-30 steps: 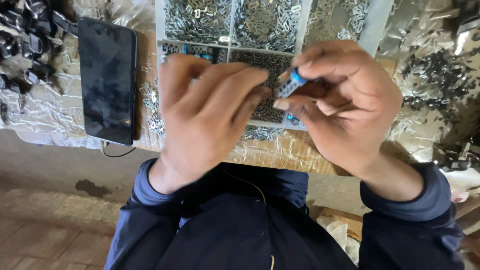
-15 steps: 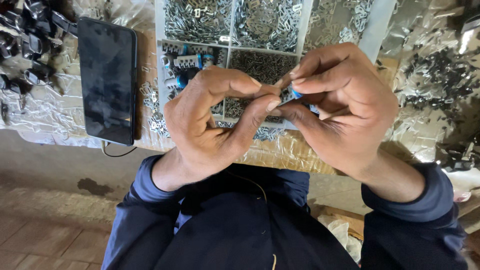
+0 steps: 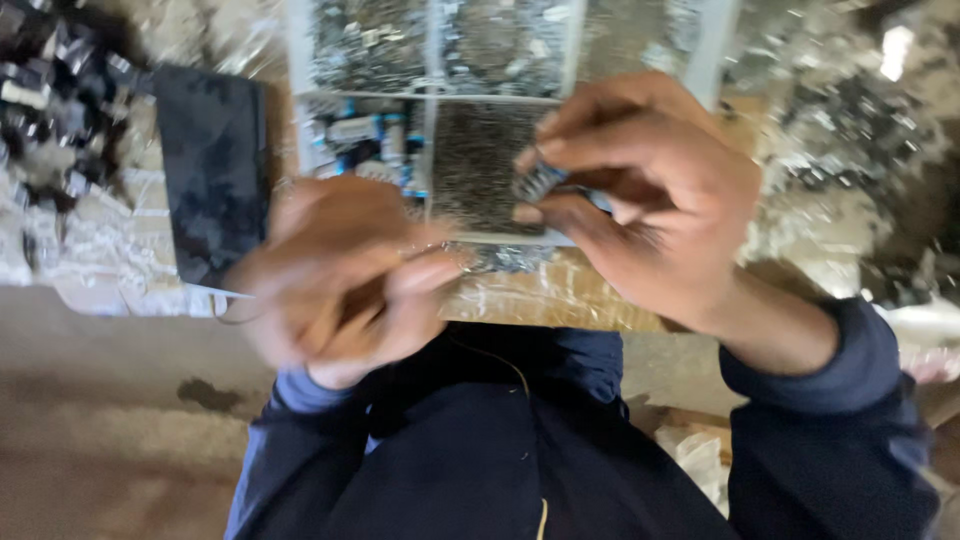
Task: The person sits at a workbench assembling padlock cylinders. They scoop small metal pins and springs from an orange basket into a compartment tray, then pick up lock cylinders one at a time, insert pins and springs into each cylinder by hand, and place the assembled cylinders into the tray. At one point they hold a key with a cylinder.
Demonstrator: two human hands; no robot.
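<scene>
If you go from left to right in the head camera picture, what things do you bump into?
Pile of dark metal bits → black phone → left hand → small blue and silver part pinched by the right hand → shiny heap of metal pieces.

Single view, taken from a camera worn on the person's head. It looks steeply down past the chest and dark blue sleeves (image 3: 850,400) onto the near edge of the surface (image 3: 560,295), which crosses the upper half of the frame. The hands fill the centre at close range. The floor (image 3: 110,420) shows at lower left. The frame is motion-blurred.
</scene>
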